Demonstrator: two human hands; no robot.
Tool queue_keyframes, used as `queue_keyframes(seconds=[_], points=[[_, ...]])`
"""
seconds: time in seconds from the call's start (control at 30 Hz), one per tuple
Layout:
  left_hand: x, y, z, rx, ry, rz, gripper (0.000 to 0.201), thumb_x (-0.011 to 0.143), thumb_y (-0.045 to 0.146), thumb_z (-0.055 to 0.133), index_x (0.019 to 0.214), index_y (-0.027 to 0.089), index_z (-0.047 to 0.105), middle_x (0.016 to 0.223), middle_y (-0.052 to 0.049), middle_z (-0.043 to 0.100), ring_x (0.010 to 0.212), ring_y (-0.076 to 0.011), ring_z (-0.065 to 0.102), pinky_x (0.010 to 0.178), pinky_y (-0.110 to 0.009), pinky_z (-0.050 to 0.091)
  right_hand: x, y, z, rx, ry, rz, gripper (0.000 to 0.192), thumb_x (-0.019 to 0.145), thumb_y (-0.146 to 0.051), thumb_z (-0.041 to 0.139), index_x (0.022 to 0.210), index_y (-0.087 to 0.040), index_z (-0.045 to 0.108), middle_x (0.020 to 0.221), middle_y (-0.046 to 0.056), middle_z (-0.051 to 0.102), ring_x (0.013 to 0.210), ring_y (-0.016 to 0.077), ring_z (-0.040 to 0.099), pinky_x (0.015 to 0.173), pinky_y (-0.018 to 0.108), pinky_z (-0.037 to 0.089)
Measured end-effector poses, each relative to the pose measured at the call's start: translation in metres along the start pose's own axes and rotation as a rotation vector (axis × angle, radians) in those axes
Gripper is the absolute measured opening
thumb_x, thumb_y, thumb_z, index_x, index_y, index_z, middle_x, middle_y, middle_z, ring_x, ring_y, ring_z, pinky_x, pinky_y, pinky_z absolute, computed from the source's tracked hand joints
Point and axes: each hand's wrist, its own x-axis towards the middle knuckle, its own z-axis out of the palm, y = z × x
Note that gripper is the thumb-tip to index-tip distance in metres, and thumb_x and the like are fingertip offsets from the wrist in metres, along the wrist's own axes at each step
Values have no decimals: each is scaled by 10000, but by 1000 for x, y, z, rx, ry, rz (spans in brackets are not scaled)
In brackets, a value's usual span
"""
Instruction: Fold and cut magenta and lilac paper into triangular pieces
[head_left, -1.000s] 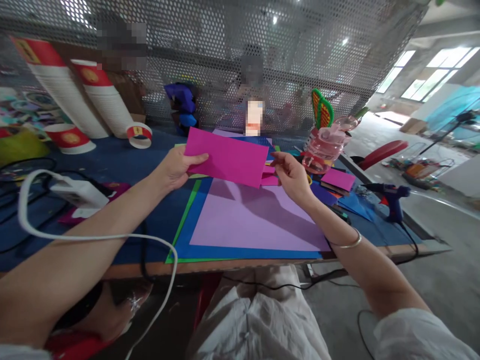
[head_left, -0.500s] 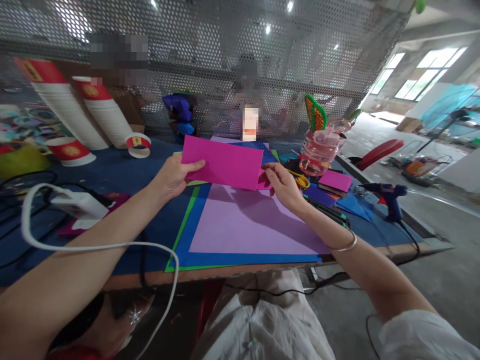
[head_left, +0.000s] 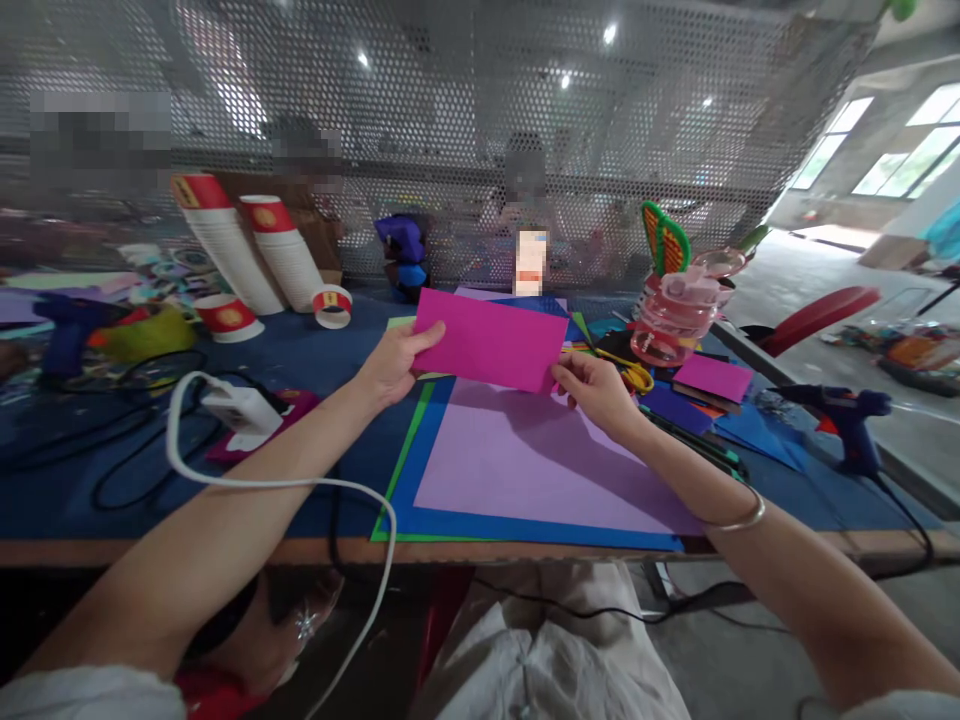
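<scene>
Magenta paper (head_left: 491, 345) spans both grips, left hand (head_left: 394, 362) pinching its left edge, right hand (head_left: 592, 390) its lower right corner.

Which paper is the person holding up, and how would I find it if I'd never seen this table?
Start at the blue-covered table and find the big lilac paper sheet lying flat near its front edge. Just above it, the left hand and right hand pinch the two ends of a bright magenta paper rectangle. It is the only sheet lifted off the table, and smaller and deeper pink than the lilac one.
</scene>
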Motion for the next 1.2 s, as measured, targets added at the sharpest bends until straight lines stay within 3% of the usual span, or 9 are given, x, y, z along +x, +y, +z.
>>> queue_keyframes(seconds=[0.1,0.23,0.37,0.5,0.6,0.73,0.93,1.1,1.2], points=[[2,5,-1,-46,18,-24,447,942,595,646,893,174,787,823,-67,812,684,-207,762,611,-293,622,1,1,0,34,26,13,328,800,-531,650,800,-206,613,643,-20,583,523,102,489,463,234,421],[4,7,-5,-106,22,-46,627,992,693,469,887,164,788,758,-91,792,630,-217,738,573,-297,606,1,0,1,78,42,27,351,784,-556,665,798,-212,597,651,-16,580,532,102,486,450,227,417],[3,5,-9,-42,-79,-9,553,922,681,592,885,169,797,799,-95,802,697,-242,765,606,-320,618,1,0,0,101,67,34,367,785,-572,680,799,-214,601,646,-17,572,542,105,485,452,227,418],[-1,1,-5,30,-161,-22,270,762,389,845,926,177,814,882,-75,825,811,-248,801,612,-268,616,1,0,0,107,95,31,382,799,-592,672,816,-217,601,663,-19,563,566,108,500,467,228,426],[-6,-4,0,76,-203,-45,307,664,267,928,926,147,823,886,-113,827,840,-280,805,585,-269,612,1,1,2,100,94,24,384,810,-598,653,827,-218,595,656,-31,548,538,99,473,461,229,414],[-7,-8,2,102,-210,-40,274,686,293,939,886,151,815,880,-120,825,873,-307,809,581,-290,616,-2,0,7,76,26,18,368,810,-580,650,783,-215,609,634,-24,562,532,106,486,462,231,416],[1,-10,-3,118,-167,-19,222,757,317,901,845,143,796,836,-107,812,809,-260,806,563,-255,604,-8,-1,10,12,-147,21,327,780,-509,698,780,-182,720,682,24,692,512,103,495,447,223,398],[2,-13,-4,145,-186,-18,269,732,374,922,818,153,795,814,-91,797,753,-235,783,564,-257,598,-8,2,11,-24,-237,15,294,791,-473,702,735,-186,732,660,27,712,505,111,501,461,227,401],[-1,-14,-2,178,-223,-28,329,671,415,961,811,163,802,818,-88,793,758,-234,765,577,-276,603,-11,2,12,-40,-269,-23,279,795,-455,710,792,-182,767,691,24,730,579,139,582,553,253,463]])
